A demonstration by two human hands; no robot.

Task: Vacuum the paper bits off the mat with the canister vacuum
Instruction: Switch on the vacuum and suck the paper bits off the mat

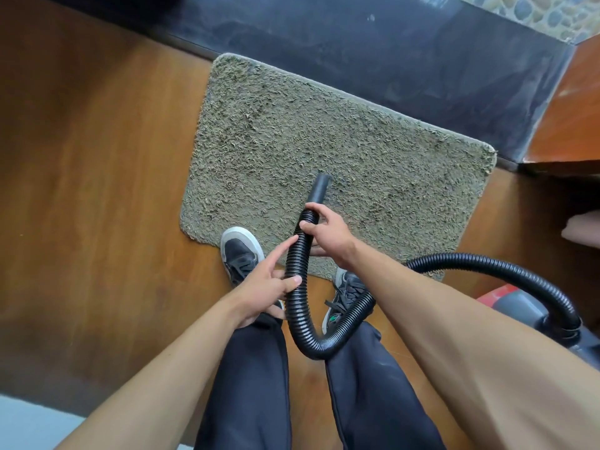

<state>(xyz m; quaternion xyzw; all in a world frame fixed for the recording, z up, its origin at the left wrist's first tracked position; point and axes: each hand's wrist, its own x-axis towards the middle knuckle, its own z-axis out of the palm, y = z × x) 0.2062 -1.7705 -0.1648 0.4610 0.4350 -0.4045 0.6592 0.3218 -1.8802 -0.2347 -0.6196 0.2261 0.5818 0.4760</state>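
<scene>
A shaggy grey-green mat point(276, 131) lies on the wooden floor below me. The black ribbed vacuum hose point(297, 261) loops up between my legs and ends in a smooth black nozzle point(319, 186) that points down at the middle of the mat. My right hand point(328, 235) grips the hose just behind the nozzle. My left hand point(263, 287) holds the hose lower down, thumb across it and forefinger stretched along it. The hose runs right to the grey and red canister point(519, 306). No paper bits show on the mat.
My two dark sneakers stand at the mat's near edge, the left one point(240, 251) partly on it. A dark stone threshold point(373, 53) borders the mat's far side. A reddish wooden panel point(571, 115) stands at the right, with pebbles beyond the threshold.
</scene>
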